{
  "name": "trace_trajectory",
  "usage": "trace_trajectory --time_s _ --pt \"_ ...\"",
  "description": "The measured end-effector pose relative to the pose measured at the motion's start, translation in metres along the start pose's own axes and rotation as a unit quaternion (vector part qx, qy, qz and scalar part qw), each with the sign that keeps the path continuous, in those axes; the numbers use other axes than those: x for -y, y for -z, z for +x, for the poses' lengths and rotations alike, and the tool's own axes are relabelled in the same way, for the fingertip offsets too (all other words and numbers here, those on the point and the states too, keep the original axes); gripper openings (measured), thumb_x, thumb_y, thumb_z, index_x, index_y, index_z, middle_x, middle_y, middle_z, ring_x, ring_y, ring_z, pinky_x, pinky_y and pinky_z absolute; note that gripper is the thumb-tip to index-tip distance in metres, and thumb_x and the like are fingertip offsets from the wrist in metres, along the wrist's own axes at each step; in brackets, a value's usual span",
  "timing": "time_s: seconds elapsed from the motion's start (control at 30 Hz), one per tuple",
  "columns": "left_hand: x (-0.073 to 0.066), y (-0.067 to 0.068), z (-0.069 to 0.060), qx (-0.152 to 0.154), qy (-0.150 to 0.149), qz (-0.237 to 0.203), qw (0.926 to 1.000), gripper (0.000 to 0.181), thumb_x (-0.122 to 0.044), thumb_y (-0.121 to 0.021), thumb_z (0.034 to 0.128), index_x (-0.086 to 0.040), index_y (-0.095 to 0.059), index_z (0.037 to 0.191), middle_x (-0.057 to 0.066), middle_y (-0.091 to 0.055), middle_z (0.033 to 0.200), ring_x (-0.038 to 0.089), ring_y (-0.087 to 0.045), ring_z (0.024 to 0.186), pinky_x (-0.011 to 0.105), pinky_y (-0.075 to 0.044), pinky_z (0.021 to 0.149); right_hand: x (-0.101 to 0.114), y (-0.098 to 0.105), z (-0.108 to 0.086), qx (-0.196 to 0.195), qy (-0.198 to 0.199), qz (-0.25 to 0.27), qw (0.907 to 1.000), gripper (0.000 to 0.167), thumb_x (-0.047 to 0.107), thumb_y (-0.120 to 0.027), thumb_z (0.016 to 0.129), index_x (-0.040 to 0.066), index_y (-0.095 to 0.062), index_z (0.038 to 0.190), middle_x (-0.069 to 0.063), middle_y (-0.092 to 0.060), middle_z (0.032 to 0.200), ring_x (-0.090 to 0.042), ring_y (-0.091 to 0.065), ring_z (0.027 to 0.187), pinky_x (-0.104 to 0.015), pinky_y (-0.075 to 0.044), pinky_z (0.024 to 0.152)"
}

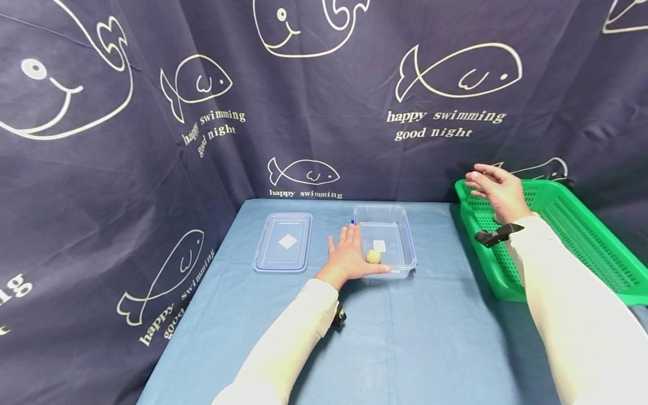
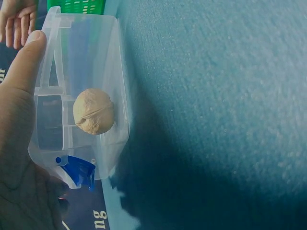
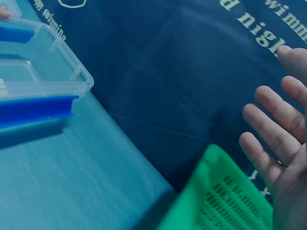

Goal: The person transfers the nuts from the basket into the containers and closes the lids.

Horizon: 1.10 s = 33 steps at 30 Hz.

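Note:
A clear plastic container point(image 1: 408, 239) with blue clips stands lidless on the table, and one walnut point(image 2: 94, 111) lies in it, near the front end in the head view. My left hand point(image 1: 348, 257) rests against its left front corner, fingers straight along the left side and thumb point(image 2: 29, 60) stretched over the front rim. High over the left part of the green basket point(image 1: 582, 205) hangs my right hand point(image 1: 498, 191), its fingers loosely bent, with nothing seen between them. The right wrist view shows those fingers point(image 3: 271, 124) spread apart.
Left of the container lies its clear lid point(image 1: 283, 242) with a blue seal, flat on the blue cloth point(image 1: 405, 337). The basket takes up the table's right side; a pale bit in it is mostly hidden by the right wrist. A dark printed curtain point(image 1: 364, 140) hangs behind.

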State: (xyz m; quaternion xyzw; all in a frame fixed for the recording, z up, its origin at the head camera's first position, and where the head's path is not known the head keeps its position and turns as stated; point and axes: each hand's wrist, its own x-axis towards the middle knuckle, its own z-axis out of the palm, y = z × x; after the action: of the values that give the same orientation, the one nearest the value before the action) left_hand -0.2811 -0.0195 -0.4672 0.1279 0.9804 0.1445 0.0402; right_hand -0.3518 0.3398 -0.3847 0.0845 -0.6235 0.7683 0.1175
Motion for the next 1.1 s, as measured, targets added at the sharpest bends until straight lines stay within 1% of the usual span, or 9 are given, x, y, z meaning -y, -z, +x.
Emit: trace_trajectory --time_s 0.17,0.27,0.4,0.57,0.63,0.7,0.87,0.93,1.1 --pt "0.001 -0.001 0.002 0.008 0.002 -0.001 1.0 0.136 -0.087 -0.065 0.0691 -0.008 -0.007 0.163 0.011 -0.008 0.17 0.027 -0.003 0.156 0.061 -0.004 0.12 0.007 0.015 -0.012 0.01 0.003 -0.001 0.9999 0.029 0.0 -0.065 0.097 0.009 -0.066 0.124 0.0 -0.078 0.103 -0.011 -0.075 0.089 -0.023 -0.058 0.073" --pt "0.001 -0.001 0.001 0.006 -0.001 -0.004 1.0 0.136 -0.086 -0.065 0.0688 -0.008 -0.008 0.163 0.011 -0.008 0.17 0.028 -0.004 0.156 0.061 -0.005 0.12 0.012 0.026 -0.019 0.019 0.011 0.006 0.9997 0.031 -0.002 -0.064 0.097 0.008 -0.066 0.126 -0.003 -0.077 0.106 -0.013 -0.075 0.09 -0.024 -0.059 0.073" --pt "0.0 0.001 -0.001 -0.005 -0.006 -0.009 0.9999 0.135 -0.086 -0.067 0.0681 -0.006 -0.013 0.163 0.013 -0.012 0.169 0.028 -0.007 0.156 0.062 -0.007 0.12 0.021 0.04 -0.032 0.025 0.011 0.005 0.9996 0.034 -0.002 -0.063 0.097 0.007 -0.065 0.13 -0.003 -0.077 0.109 -0.013 -0.075 0.092 -0.025 -0.059 0.075" --pt "0.001 0.001 -0.002 -0.003 -0.007 -0.008 0.9999 0.135 -0.087 -0.065 0.068 -0.006 -0.012 0.163 0.013 -0.012 0.169 0.028 -0.007 0.156 0.062 -0.007 0.12 0.033 0.056 -0.051 0.036 0.009 0.004 0.9993 0.038 -0.001 -0.06 0.099 0.003 -0.06 0.137 -0.003 -0.076 0.113 -0.013 -0.074 0.096 -0.025 -0.058 0.077" --pt "0.002 0.002 -0.001 -0.003 -0.009 -0.008 0.9999 0.135 -0.088 -0.065 0.0682 -0.006 -0.012 0.163 0.013 -0.012 0.169 0.029 -0.007 0.156 0.062 -0.007 0.12 0.037 0.063 -0.058 0.043 0.009 0.014 0.9989 0.037 -0.001 -0.058 0.101 0.002 -0.059 0.137 -0.005 -0.075 0.114 -0.014 -0.074 0.097 -0.026 -0.058 0.077" --pt "0.002 0.002 -0.001 -0.003 -0.009 -0.007 0.9999 0.135 -0.088 -0.064 0.0683 -0.006 -0.012 0.163 0.013 -0.012 0.169 0.029 -0.008 0.156 0.063 -0.007 0.12 0.039 0.07 -0.066 0.053 0.004 0.038 0.9978 0.035 -0.001 -0.055 0.102 0.001 -0.06 0.137 -0.007 -0.075 0.115 -0.016 -0.074 0.099 -0.03 -0.059 0.077" --pt "0.002 0.003 0.0 0.003 -0.008 -0.009 0.9999 0.136 -0.088 -0.064 0.0683 -0.006 -0.011 0.163 0.013 -0.01 0.17 0.028 -0.006 0.156 0.063 -0.007 0.12 0.04 0.089 -0.084 0.076 -0.024 0.075 0.9939 0.033 0.002 -0.045 0.107 0.004 -0.063 0.134 -0.01 -0.074 0.117 -0.02 -0.073 0.102 -0.031 -0.059 0.078" --pt "0.002 0.003 0.0 0.003 -0.009 -0.01 0.9999 0.136 -0.088 -0.064 0.0682 -0.006 -0.011 0.163 0.013 -0.011 0.17 0.028 -0.006 0.156 0.063 -0.007 0.12 0.039 0.097 -0.09 0.076 -0.029 0.067 0.9944 0.033 0.003 -0.043 0.108 0.006 -0.064 0.133 -0.009 -0.074 0.117 -0.018 -0.074 0.101 -0.03 -0.059 0.078" --pt "0.002 0.001 0.001 0.001 -0.009 -0.007 0.9999 0.136 -0.089 -0.063 0.0677 -0.006 -0.011 0.163 0.013 -0.012 0.169 0.029 -0.008 0.156 0.063 -0.007 0.12 0.035 0.112 -0.103 0.072 -0.042 0.022 0.9963 0.033 0.007 -0.043 0.109 0.011 -0.066 0.132 -0.005 -0.075 0.116 -0.015 -0.074 0.099 -0.031 -0.06 0.076"
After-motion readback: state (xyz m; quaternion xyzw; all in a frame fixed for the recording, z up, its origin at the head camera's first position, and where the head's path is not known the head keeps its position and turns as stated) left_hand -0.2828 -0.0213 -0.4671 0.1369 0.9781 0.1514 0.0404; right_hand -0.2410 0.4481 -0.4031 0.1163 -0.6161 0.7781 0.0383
